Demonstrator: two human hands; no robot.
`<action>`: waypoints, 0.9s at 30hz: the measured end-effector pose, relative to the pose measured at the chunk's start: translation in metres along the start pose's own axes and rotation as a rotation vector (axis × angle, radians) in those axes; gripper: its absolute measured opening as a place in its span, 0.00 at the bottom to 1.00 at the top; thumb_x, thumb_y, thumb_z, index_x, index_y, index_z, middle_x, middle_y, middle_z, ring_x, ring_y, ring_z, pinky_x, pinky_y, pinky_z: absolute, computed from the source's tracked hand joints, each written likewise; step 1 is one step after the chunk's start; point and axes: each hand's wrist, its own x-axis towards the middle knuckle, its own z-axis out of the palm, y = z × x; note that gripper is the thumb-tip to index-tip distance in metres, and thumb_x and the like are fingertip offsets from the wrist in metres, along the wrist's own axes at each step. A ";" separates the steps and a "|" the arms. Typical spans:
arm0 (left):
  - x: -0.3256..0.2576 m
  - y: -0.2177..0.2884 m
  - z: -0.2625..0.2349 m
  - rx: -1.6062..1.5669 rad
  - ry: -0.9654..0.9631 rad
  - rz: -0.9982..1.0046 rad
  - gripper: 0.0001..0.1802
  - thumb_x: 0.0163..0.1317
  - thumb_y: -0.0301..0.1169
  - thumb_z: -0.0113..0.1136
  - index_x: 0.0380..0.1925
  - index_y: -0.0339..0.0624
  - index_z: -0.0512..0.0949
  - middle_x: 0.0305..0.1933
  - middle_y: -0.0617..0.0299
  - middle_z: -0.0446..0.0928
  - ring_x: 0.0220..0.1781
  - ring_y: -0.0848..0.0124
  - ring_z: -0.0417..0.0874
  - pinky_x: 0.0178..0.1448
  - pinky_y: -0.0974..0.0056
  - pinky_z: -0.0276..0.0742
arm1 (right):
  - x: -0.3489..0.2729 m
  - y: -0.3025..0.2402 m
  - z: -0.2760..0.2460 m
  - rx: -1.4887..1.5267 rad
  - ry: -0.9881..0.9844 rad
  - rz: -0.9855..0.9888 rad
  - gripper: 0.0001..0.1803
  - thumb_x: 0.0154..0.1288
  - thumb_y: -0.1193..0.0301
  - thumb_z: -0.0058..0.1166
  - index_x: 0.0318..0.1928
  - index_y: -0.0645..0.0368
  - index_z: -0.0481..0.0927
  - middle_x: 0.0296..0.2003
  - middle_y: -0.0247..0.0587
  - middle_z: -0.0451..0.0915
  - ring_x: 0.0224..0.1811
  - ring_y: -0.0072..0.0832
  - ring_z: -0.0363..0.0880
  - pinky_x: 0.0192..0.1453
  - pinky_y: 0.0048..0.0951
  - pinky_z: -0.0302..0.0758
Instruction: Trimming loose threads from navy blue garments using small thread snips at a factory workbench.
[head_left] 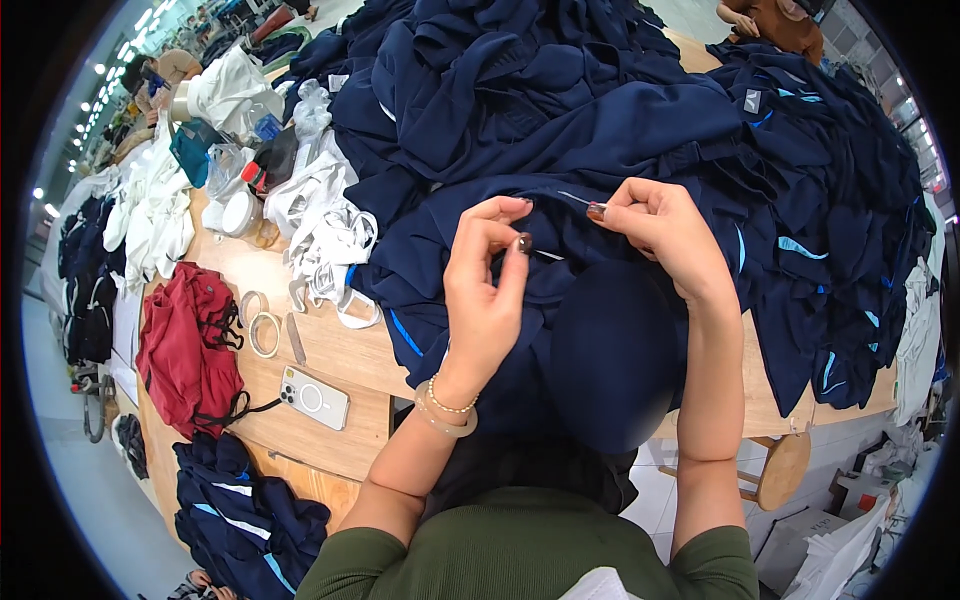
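A navy garment lies spread over a big heap of similar navy clothes on the wooden table. My left hand is raised above it, palm toward me. Its thumb and forefinger are pinched together on what looks like a thin white thread. My right hand is just to the right, level with the left fingertips. It grips a thin metal needle-like tool that points left over the fabric. A beaded bracelet and a pale bangle sit on my left wrist.
Left of the heap lie white straps, a white phone, two rings and a red bag. More navy clothes hang low at the left. A wooden stool stands right. Another person is at the far end.
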 end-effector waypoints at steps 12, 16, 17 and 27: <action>-0.007 0.000 -0.004 -0.175 -0.002 -0.256 0.03 0.69 0.20 0.50 0.36 0.30 0.70 0.44 0.54 0.77 0.41 0.73 0.83 0.48 0.70 0.81 | 0.002 0.005 -0.004 0.098 -0.110 -0.056 0.11 0.61 0.66 0.62 0.27 0.58 0.76 0.19 0.21 0.70 0.18 0.07 0.54 0.22 0.17 0.47; -0.008 0.005 0.003 0.175 0.004 -0.288 0.02 0.69 0.20 0.51 0.37 0.31 0.71 0.47 0.54 0.77 0.41 0.74 0.82 0.49 0.70 0.80 | 0.001 0.004 -0.006 0.011 -0.182 -0.034 0.11 0.61 0.67 0.62 0.28 0.60 0.78 0.20 0.22 0.73 0.18 0.07 0.57 0.22 0.17 0.48; -0.008 0.005 0.005 0.063 0.018 -0.329 0.02 0.68 0.20 0.52 0.37 0.30 0.72 0.42 0.54 0.79 0.39 0.74 0.83 0.46 0.71 0.81 | 0.000 0.003 -0.006 -0.027 -0.202 -0.032 0.10 0.61 0.68 0.62 0.29 0.61 0.78 0.20 0.23 0.74 0.19 0.07 0.59 0.23 0.16 0.49; 0.004 0.000 0.005 -0.299 0.053 -0.629 0.10 0.68 0.25 0.55 0.44 0.27 0.76 0.31 0.56 0.81 0.32 0.74 0.83 0.38 0.72 0.80 | 0.006 0.013 -0.001 -0.071 -0.201 -0.053 0.11 0.57 0.71 0.64 0.25 0.65 0.77 0.17 0.26 0.74 0.21 0.09 0.66 0.27 0.15 0.60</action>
